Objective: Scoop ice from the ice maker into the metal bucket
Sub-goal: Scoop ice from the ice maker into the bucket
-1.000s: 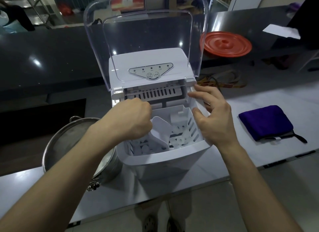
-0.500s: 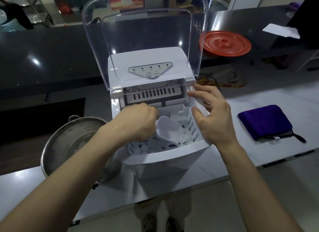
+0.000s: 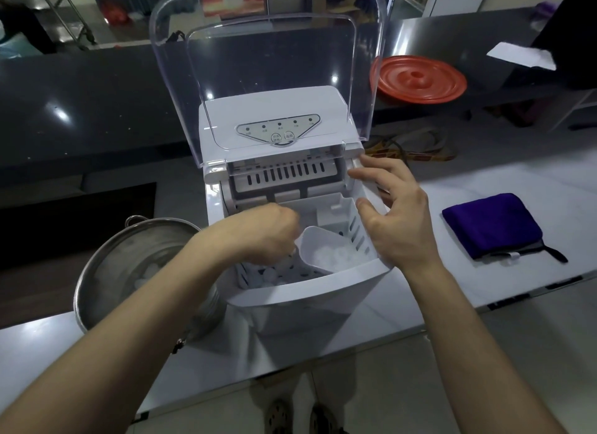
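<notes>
Since a second earlier the scoop had gone from standing nose-down in the basket to lying nearly level and loaded, nearer the basket's front right corner; the right hand had barely shifted. The left hand was curled tight over the scoop's handle end, the handle itself hidden beneath the knuckles; the right hand lay loosely spread and gripped nothing, thumb at the basket's right wall, fingers resting on the right edge of the ice maker, whose clear lid stood raised. The ice filled the scoop's bowl as a pale, frosty heap; more pieces lay loose on the basket floor, and a few showed inside the metal bucket, which stood just beside the machine's left side near the front edge of the counter. The step in hand looked to be lifting the load out; it would go best with the bowl kept level, raised clear of the front wall before swinging left, and tipped only once over the bucket's mouth; the pieces looked small and likely to slide. A purple cloth lay toward the counter's right.
</notes>
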Motion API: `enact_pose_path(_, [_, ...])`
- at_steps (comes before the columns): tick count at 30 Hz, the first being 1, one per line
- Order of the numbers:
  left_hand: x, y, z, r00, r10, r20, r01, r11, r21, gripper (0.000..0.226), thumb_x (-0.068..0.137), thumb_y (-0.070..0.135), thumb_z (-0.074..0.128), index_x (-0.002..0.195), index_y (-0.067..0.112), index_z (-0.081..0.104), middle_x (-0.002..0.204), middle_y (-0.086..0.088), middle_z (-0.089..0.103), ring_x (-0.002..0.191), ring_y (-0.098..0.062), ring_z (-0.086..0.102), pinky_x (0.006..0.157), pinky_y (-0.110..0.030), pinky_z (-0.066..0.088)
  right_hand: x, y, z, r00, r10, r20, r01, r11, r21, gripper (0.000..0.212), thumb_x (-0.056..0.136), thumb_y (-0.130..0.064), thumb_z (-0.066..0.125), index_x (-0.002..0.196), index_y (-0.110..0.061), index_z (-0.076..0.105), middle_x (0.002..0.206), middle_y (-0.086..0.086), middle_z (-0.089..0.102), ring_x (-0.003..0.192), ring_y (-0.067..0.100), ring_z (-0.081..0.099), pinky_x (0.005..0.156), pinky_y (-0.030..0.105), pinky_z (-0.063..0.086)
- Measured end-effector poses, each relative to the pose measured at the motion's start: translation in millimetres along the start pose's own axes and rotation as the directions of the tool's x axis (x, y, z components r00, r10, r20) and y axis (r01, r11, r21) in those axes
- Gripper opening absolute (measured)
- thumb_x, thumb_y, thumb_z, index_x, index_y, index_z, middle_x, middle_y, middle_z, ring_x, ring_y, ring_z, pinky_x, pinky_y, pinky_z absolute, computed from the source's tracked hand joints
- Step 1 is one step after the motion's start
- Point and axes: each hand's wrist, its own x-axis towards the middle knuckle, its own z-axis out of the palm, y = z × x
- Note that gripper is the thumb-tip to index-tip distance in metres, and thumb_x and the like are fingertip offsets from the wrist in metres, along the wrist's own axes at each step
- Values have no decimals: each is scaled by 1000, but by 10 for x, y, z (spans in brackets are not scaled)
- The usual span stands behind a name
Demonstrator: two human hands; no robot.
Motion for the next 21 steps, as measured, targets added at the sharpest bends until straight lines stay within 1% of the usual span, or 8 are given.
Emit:
enact_pose_path(2, [28,29,26,999,-3,38,4,1000,-15,17,109,15,47,103,8,61,92,-6,58,74,-17,50,63,-34,39,-2,-8,3,1000,2,2,-2,1000,2,40,94,-1,74,130,-18,74,145,-10,56,133,2,53,109,9,42])
enact_pose_path(4, [47,32,43,997,-20,72,23,999,-33,15,107,12,49,107,8,63,100,-9,62,78,-21,52,64,-33,40,-3,-10,7,1000,3,3,-3,1000,-3,40,94,-2,74,130,-18,74,146,-11,56,133,3,53,110,10,42])
enact_pose_path(6, [69,26,64,994,-34,103,38,999,-37,16,106,9,50,110,8,65,104,-11,65,78,-22,51,62,-32,39,-5,-4,7,1000,4,2,-4,1000,-9,40,94,-2,74,130,-19,74,145,-12,56,133,2,53,109,8,41])
enact_pose_path(9, [104,-4,83,991,-46,128,52,998,-40,17,104,6,52,104,8,68,97,-12,67,73,-23,49,61,-33,39,-1,-6,5,1000,12,-4,-12,1000,-10,40,94,-3,74,130,-20,74,145,-13,56,132,-1,52,104,2,40])
enact_pose_path(13, [144,-74,90,985,-34,169,55,991,-122,21,108,9,53,101,7,73,106,-18,74,74,-23,51,61,-34,40,-8,3,9,1000,6,-12,-6,1000,-6,40,94,-3,74,130,-21,74,145,-14,56,128,-11,50,104,2,40])
enact_pose_path(17, [144,-101,52,988,-16,154,40,988,-151,19,107,9,55,102,4,73,105,-20,74,73,-23,50,60,-32,38,-8,11,16,1000,0,-17,0,1000,-10,39,94,-3,74,130,-19,74,144,-12,56,127,-14,48,107,6,41])
enact_pose_path(21, [164,-93,30,987,-35,155,63,981,-182,22,107,5,49,107,3,71,110,-18,74,81,-25,55,62,-32,43,-10,12,11,1000,-1,-18,1,1000,-3,39,94,-2,73,130,-17,74,144,-13,56,127,-16,47,109,7,41])
